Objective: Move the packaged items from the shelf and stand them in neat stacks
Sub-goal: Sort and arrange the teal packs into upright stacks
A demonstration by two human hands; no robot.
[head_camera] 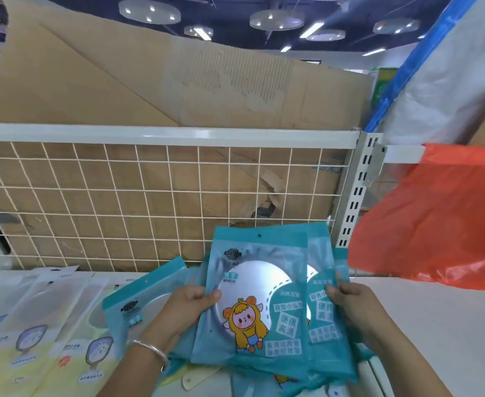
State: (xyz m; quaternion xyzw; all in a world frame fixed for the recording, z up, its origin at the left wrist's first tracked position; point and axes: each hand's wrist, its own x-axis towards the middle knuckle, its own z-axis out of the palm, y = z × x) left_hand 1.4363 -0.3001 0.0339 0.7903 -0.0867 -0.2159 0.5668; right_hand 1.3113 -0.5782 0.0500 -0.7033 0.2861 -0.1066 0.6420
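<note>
Both the left hand and right hand pinch the slick, light, probably fragile teal mirror packets by their side edges, just before the wire grid.

A bundle of teal packets is held upright over a white shelf, gripped at its edges by the left hand and right hand. Pale packets are laid flat at the left. A wire grid backed by cardboard is seen behind, and a red bag at the right.
</note>
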